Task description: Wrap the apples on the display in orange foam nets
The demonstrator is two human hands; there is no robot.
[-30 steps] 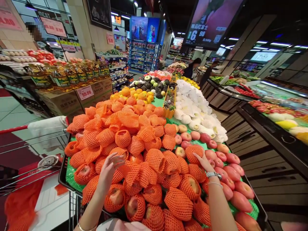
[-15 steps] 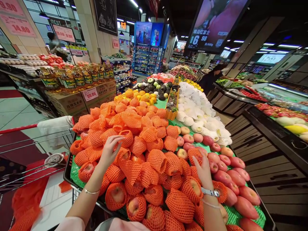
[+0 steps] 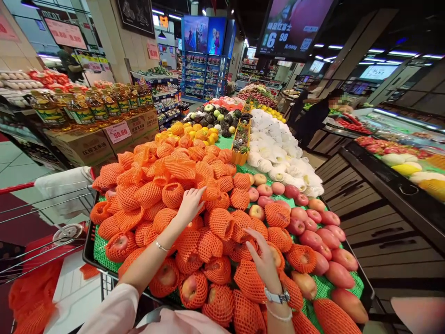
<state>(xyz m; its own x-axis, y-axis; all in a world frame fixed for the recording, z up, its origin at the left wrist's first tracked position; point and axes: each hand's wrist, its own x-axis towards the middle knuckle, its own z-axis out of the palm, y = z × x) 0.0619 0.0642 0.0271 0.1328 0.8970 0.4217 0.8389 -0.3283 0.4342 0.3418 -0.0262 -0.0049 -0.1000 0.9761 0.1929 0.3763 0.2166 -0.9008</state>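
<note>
My left hand [image 3: 190,205] reaches over the middle of a heap of apples in orange foam nets, fingers stretched out. Its fingertips are at a foam net [image 3: 212,189]; whether they touch it I cannot tell. Lower and to the right, my right hand [image 3: 263,260] hovers low over netted apples, its thumb and fingers apart and nothing in them. A netted apple [image 3: 277,214] lies just beyond it, beside bare red apples [image 3: 319,242]. Another netted apple [image 3: 301,258] rests to the right of that hand.
A shopping cart [image 3: 45,187] with a white cloth [image 3: 64,186] over its handle stands at left. Oil bottles [image 3: 83,109] top cartons behind it. White-netted fruit [image 3: 274,144] fills the stand's far right. A person [image 3: 313,118] stands by the vegetable counter.
My left hand has moved right across the heap. My right hand has come left, away from the netted apple it was over. The view has shifted, and the person at right shows more.
</note>
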